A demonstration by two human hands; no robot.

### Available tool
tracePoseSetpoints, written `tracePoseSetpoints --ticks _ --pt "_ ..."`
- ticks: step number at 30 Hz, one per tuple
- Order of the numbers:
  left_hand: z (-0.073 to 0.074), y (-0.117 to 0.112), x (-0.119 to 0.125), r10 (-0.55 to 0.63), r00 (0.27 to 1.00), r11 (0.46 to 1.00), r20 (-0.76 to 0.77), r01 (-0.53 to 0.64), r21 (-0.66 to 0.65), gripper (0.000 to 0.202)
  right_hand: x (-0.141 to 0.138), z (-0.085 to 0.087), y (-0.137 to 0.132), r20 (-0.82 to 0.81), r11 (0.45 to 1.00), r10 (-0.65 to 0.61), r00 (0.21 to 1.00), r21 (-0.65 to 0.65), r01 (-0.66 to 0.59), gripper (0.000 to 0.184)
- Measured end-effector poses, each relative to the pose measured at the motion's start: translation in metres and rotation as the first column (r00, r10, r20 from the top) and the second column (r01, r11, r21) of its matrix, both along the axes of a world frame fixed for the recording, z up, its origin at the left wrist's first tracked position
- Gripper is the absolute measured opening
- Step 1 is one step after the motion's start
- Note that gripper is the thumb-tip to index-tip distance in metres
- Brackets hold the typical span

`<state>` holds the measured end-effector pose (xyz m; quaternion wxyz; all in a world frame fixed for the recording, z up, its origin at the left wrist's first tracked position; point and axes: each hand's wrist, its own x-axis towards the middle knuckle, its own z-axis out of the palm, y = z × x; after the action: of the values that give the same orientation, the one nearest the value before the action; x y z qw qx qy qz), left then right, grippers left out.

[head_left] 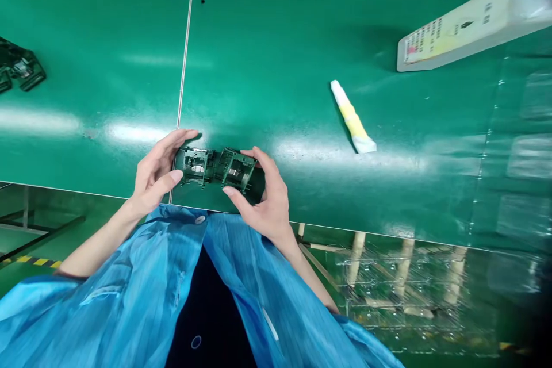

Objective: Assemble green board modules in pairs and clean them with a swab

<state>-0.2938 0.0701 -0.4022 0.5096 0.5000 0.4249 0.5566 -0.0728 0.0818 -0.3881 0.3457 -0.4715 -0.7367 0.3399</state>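
Two small dark green circuit board assemblies lie side by side near the table's front edge, almost touching. My left hand (157, 172) curves around the outer side of the left circuit board assembly (197, 167). Its fingers and thumb are apart, with the thumb tip close to the board's edge; whether it touches is unclear. With thumb and fingers at opposite edges, my right hand (269, 198) grips the right circuit board assembly (237, 171), which sits slightly turned. The undersides of both assemblies are hidden.
On the green table (276, 69), a white and yellow tube (353, 118) lies to the right. Beyond it stands a large labelled bottle (466, 23). More dark board parts (21, 66) rest at the far left. Clear plastic trays (405, 293) are below the table's front edge.
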Motion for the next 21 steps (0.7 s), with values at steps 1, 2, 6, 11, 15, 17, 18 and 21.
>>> tracePoseSetpoints --ticks 1,2,6,11,15,17,18,21 --pt "0.0 0.004 0.004 0.015 1.0 1.0 -0.018 -0.015 -0.004 0.051 -0.001 -0.003 0.0 -0.01 0.999 -0.019 1.0 0.026 0.019 0.069" --pt "-0.001 0.008 0.008 0.035 0.998 0.999 -0.043 -0.036 -0.009 0.044 -0.003 -0.005 -0.001 -0.015 0.998 -0.03 0.999 0.047 0.031 0.069" --pt "-0.003 0.013 0.023 0.139 0.986 0.99 -0.096 -0.139 0.007 0.018 -0.003 -0.008 -0.001 -0.003 0.997 -0.026 1.0 0.076 0.026 0.065" --pt "-0.001 0.012 0.026 0.167 0.975 0.985 -0.147 -0.158 0.073 0.014 -0.002 -0.007 -0.001 0.001 0.997 -0.02 1.0 0.079 0.02 0.064" --pt "0.0 0.014 0.024 0.173 0.971 0.983 -0.165 -0.158 0.096 0.014 0.0 -0.007 -0.002 -0.008 0.998 0.037 0.999 0.055 -0.037 0.078" --pt "-0.001 0.014 0.023 0.161 0.973 0.985 -0.166 -0.147 0.095 0.014 0.003 -0.006 -0.002 -0.007 0.997 0.08 0.997 0.019 -0.08 0.086" --pt "-0.002 0.013 0.021 0.147 0.975 0.987 -0.165 -0.134 0.088 0.014 0.004 -0.005 -0.002 -0.005 0.995 0.098 0.995 -0.001 -0.098 0.086" --pt "0.002 0.011 0.014 0.079 0.982 0.996 -0.174 -0.072 0.049 0.022 0.008 0.003 -0.003 0.008 0.993 0.102 0.995 -0.067 -0.101 0.07"
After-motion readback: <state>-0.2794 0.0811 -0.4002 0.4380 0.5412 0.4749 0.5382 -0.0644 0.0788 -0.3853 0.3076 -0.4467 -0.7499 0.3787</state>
